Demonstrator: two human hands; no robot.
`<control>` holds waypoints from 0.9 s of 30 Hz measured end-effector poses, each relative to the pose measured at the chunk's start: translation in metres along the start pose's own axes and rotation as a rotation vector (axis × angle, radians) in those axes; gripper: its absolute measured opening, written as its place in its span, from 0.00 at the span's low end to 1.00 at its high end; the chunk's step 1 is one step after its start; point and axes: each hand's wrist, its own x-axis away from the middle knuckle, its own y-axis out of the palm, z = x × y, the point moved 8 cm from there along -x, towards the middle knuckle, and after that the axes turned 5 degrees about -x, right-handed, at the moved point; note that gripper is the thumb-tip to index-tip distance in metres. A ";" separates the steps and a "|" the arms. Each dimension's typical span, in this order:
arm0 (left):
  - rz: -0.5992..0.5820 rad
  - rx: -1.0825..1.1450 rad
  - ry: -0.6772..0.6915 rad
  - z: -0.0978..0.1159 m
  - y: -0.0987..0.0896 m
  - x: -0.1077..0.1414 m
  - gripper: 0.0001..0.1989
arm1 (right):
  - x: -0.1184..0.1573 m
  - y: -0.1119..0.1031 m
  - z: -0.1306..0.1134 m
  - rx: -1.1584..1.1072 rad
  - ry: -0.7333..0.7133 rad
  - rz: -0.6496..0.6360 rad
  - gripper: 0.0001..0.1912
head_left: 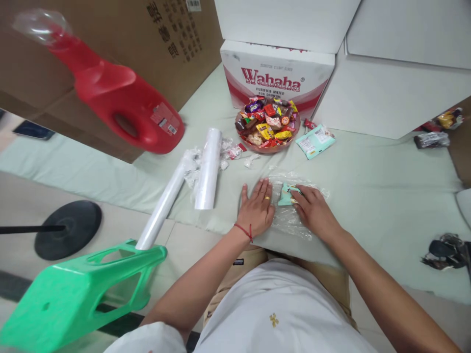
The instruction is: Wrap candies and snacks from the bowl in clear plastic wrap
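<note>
A small mint-green snack packet [286, 195] lies on a sheet of clear plastic film [290, 230] spread over the pale green tablecloth. My right hand [312, 208] has its thumb and fingers closed on the packet's right side. Flat on the cloth, with fingers stretched forward, my left hand [258, 206] presses at the film's left edge and holds nothing. Beyond the hands stands a bowl [270, 148] heaped with wrapped sweets. To its right rests a larger mint-green packet [315, 141].
Two rolls of film, one upright-looking roll [209, 169] and one slanting roll [162, 208], lie left of my hands near crumpled plastic. A red jug [110, 98], a green stool [81, 289], a Wahaha box [275, 73] and keys [447, 251] surround the work area.
</note>
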 end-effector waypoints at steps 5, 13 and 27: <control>-0.005 0.043 -0.009 -0.002 -0.001 0.000 0.32 | -0.007 -0.017 -0.006 -0.066 0.002 0.101 0.23; 0.095 0.098 -0.053 -0.013 -0.002 0.004 0.34 | 0.002 0.022 -0.035 0.097 0.011 0.001 0.34; 0.065 0.095 0.205 0.013 -0.002 0.004 0.26 | -0.117 -0.078 0.008 -0.114 0.096 0.068 0.20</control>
